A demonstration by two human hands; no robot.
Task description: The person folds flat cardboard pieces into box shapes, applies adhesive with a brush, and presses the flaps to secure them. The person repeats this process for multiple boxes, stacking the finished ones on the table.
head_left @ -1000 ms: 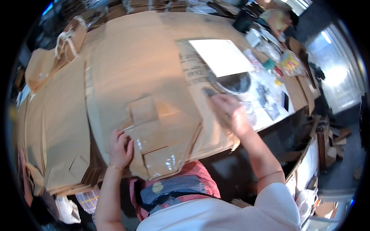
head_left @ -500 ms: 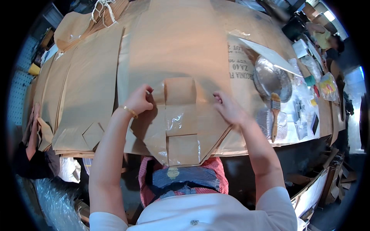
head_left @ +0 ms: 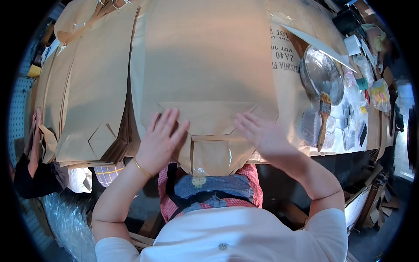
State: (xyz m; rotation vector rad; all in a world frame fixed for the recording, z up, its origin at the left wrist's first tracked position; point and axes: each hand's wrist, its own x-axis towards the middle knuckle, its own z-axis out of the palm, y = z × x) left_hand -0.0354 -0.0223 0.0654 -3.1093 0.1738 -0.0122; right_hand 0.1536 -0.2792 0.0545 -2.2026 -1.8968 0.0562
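Folded down since a moment ago, the far flap (head_left: 209, 118) of the brown paper bag (head_left: 209, 61) now lies across its base. Fingertips cover the flap's ends; the bag's far end runs out of sight. Left hand (head_left: 163, 137) and right hand (head_left: 264, 133) flank the flap, both flattened, gripping nothing I can see. Nearest the person, the bag meets blue cloth (head_left: 224, 187); rightward, a printed sheet (head_left: 289, 98) leaves open room before the paintbrush (head_left: 324, 118) and metal bowl (head_left: 310, 76).
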